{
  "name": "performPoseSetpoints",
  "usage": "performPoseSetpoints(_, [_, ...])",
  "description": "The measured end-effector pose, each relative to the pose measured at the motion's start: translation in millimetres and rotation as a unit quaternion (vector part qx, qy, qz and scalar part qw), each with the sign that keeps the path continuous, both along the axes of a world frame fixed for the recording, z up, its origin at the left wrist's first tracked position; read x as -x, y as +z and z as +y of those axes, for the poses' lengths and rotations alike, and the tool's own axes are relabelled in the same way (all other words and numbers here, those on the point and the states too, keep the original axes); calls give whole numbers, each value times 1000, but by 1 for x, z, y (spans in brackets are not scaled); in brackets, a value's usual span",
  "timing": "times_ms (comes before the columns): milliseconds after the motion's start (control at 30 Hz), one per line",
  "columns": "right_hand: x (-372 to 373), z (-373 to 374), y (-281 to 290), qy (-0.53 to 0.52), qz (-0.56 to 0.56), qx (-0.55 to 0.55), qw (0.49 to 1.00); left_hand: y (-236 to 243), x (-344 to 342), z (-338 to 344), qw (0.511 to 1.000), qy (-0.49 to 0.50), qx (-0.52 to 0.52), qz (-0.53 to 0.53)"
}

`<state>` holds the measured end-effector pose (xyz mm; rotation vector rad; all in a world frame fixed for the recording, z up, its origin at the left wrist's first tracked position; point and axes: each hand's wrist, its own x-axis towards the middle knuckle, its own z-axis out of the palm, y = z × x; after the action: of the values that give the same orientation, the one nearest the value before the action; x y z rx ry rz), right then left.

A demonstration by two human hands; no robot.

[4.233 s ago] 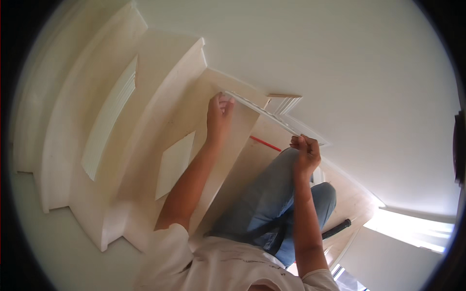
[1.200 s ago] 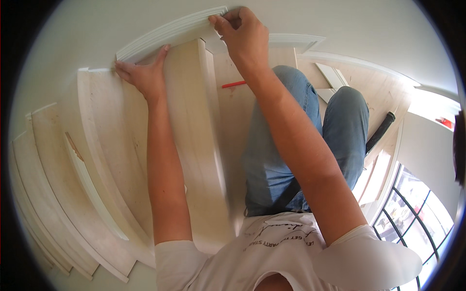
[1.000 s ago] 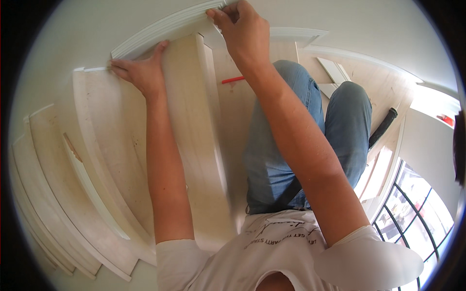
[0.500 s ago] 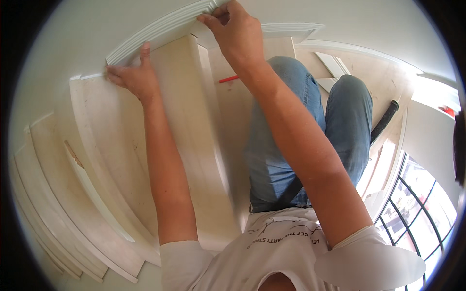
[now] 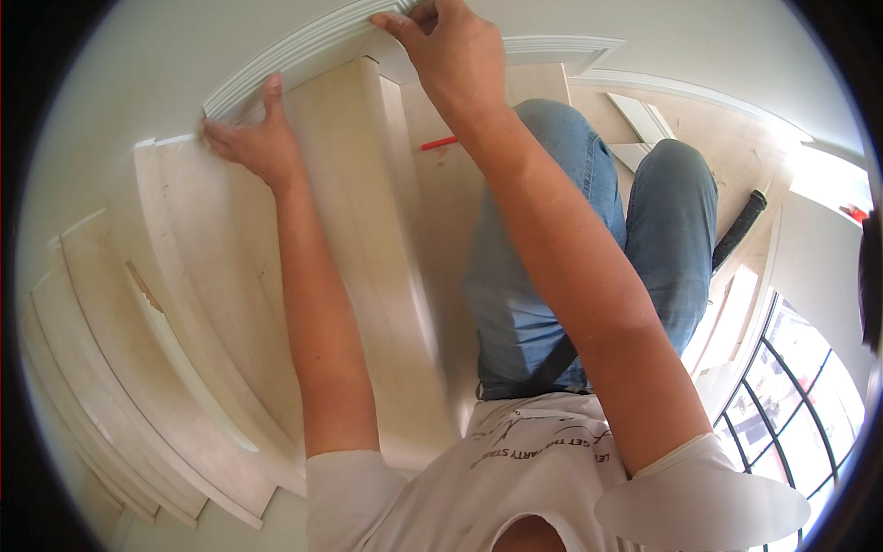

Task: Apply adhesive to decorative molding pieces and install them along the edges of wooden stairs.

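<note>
A long white moulding strip runs along the wall at the top of the picture, above pale wooden stair treads. My left hand presses against the strip's lower left end, fingers spread and thumb up. At the strip's right end my right hand grips it with curled fingers. A red pencil lies on the tread just below my right hand.
Curved pale steps fan out at lower left. My knees in blue jeans rest on a tread. A black-handled tool lies by my right leg. More white trim pieces sit at upper right; a dark-framed window at lower right.
Compared with four seconds ago the view has swung around and both hands have come onto the moulding. Over the last second they slid slightly up with the strip against the wall.
</note>
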<state>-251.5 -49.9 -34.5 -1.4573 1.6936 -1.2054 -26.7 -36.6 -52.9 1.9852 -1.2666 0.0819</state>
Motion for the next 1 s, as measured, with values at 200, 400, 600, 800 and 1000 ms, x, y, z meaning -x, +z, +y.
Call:
performPoseSetpoints(200, [-4,2,-1,5,26,-3,1000,-3,-4,-1,1000,21,-20,-11])
performPoseSetpoints(400, [-5,0,-7,-12,46,32,998,-8,-5,-7,1000,6,4,-2])
performPoseSetpoints(600, [-5,-3,-12,-8,57,71,996,-7,-2,-8,999,18,43,-6])
performPoseSetpoints(800, [-2,8,-11,-1,42,-13,999,-1,15,0,987,-18,117,-110])
performPoseSetpoints(1000, [-19,20,-24,-19,-50,-109,993,1,21,-1,968,-95,132,-190])
